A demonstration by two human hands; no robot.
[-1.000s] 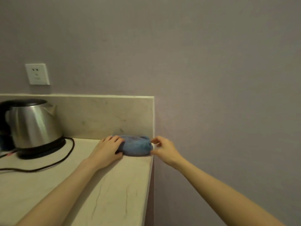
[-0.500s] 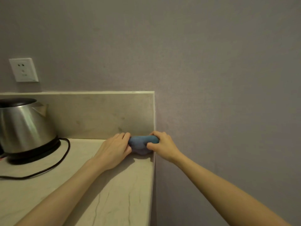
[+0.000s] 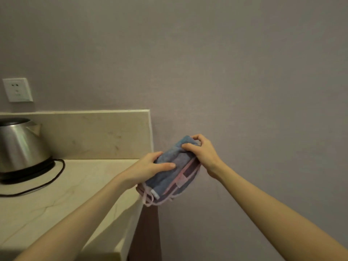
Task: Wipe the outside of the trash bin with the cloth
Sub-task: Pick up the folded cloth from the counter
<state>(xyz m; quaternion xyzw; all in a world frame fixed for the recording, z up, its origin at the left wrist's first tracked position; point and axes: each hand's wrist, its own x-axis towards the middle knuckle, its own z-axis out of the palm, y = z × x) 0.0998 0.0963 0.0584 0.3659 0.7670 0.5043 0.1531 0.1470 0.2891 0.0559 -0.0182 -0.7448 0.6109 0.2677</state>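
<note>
A folded blue cloth (image 3: 170, 173) with pink edging is held in the air, just past the right edge of the countertop. My left hand (image 3: 146, 169) grips its left side, thumb laid across the top. My right hand (image 3: 203, 154) pinches its upper right end. A pink loop hangs from the cloth's lower corner. The trash bin is not in view.
A beige stone countertop (image 3: 56, 200) with a low backsplash (image 3: 90, 134) fills the lower left. A steel kettle (image 3: 20, 146) on a black base with a cord (image 3: 47, 183) stands at the left. A wall socket (image 3: 17, 89) sits above it. Grey wall (image 3: 244, 91) lies behind.
Both hands closed on the cloth in the counter's back corner, then lifted it off the counter, up and to the right, nearer to me.
</note>
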